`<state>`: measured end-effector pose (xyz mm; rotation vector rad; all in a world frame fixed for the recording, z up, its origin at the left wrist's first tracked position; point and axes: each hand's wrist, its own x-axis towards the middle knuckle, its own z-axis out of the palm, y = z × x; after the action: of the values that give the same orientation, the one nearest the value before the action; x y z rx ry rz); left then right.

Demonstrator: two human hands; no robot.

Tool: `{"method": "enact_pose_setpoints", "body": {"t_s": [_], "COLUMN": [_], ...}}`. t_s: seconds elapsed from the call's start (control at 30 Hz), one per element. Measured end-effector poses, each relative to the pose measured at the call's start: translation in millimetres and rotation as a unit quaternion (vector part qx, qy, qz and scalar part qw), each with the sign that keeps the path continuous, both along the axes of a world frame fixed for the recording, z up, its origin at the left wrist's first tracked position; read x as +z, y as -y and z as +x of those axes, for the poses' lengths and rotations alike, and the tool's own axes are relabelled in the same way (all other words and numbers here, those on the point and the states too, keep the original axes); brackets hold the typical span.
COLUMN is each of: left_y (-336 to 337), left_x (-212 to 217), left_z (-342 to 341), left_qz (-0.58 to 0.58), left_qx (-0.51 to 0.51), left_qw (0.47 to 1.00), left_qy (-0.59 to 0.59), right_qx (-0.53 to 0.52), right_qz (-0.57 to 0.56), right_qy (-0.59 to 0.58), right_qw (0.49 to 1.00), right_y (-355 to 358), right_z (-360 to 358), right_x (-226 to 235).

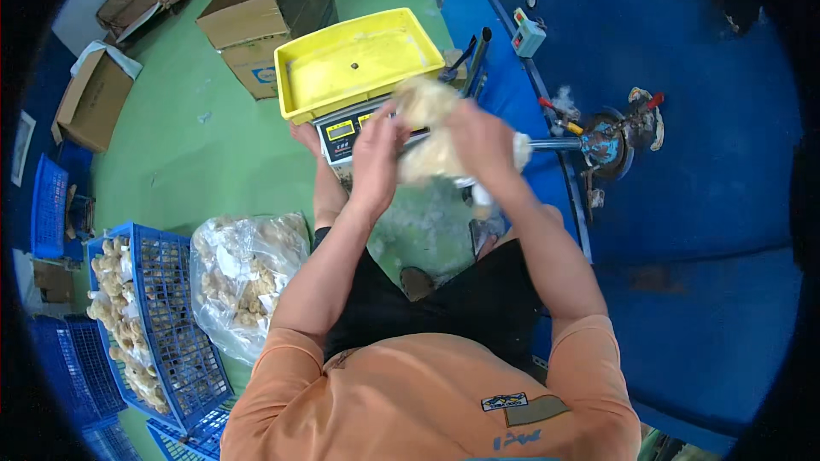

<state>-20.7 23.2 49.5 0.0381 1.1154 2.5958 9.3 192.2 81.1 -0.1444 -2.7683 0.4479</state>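
Observation:
A cream and tan plush toy, smeared by motion, is between my two hands in front of the scale. Its right end meets the tip of a metal tube; whether the tube goes inside cannot be told. My left hand is closed, its curled fingers at the toy's left side. From the right, my right hand grips the plush, its fingers blurred. Just beyond the toy, a yellow plastic tray with a small dark spot on its bottom rests on a digital scale.
Left of me stand a blue crate of plush pieces and a clear plastic bag of more. An open cardboard box is behind the tray. To the right rises a blue machine with a control box and valve fitting.

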Motion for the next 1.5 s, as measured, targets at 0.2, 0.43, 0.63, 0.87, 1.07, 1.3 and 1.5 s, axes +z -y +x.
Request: {"method": "enact_pose_setpoints", "body": {"t_s": [0.2,0.43,0.63,0.87,1.07,1.3,1.5], "left_y": [-33.6,-30.0,-11.9,1.4,-33.4,-18.3,-10.2], "left_x": [-1.0,14.7,5.2,13.5,-47.5,-34.0,-2.7], "left_z": [14.6,11.2,1.4,18.9,85.7,57.5,20.0], "left_qz": [-0.110,-0.153,-0.255,-0.445,-0.379,-0.383,-0.461], "left_qx": [-0.168,-0.121,-0.034,-0.049,-0.010,0.033,0.026], "left_qw": [0.978,0.981,0.960,0.860,0.899,0.876,0.835], "left_qy": [-0.064,-0.023,-0.110,-0.245,-0.219,-0.292,-0.301], "right_qx": [-0.103,-0.119,-0.078,0.134,0.253,0.155,0.007], "right_qz": [0.074,0.083,0.052,0.088,0.113,0.077,0.006], "right_qy": [-0.097,-0.069,-0.041,-0.079,-0.129,-0.082,0.001], "right_qw": [0.987,0.987,0.995,0.984,0.952,0.982,1.000], "right_y": [-100.5,-61.8,-33.5,-14.4,-20.5,-7.0,1.9], "right_z": [23.7,19.3,15.5,15.2,16.6,15.4,8.7], "right_x": [-13.8,-5.7,4.6,3.9,4.6,7.4,13.6]}}
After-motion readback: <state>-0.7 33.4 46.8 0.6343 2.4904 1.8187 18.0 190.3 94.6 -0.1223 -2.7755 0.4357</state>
